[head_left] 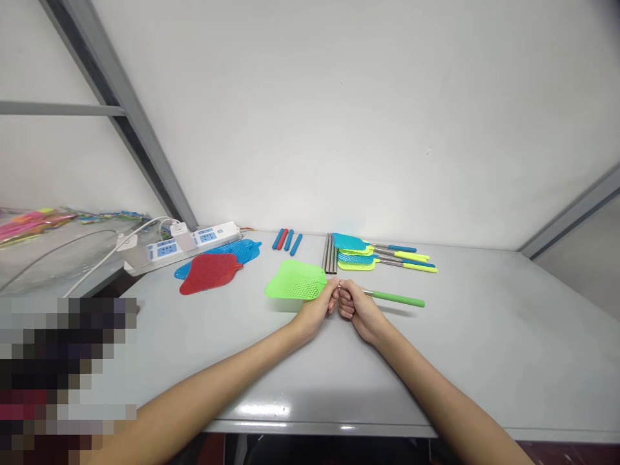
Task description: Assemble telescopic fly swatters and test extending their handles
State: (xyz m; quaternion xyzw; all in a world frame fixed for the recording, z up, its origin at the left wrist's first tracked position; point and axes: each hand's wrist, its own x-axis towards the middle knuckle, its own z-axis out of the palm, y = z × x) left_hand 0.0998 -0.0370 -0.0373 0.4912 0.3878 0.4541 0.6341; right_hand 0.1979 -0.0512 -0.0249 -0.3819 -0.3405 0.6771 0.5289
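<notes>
Head view: left hand (320,303) and right hand (358,307) are clamping fingers (345,307) around a swatter (310,284) mid-length above the desk (484,336), its bright-green perforated paddle (293,281) pointing toward nine o'clock, darker-green grip (400,299) toward three.

One head-worn camera looks forward and down over the nearby table (484,349).

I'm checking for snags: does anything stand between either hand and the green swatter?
Nothing visible does. The left hand and right hand are both closed on the green swatter, its grip showing beyond the right hand. The metal tubes lie farther back, not between.
</notes>
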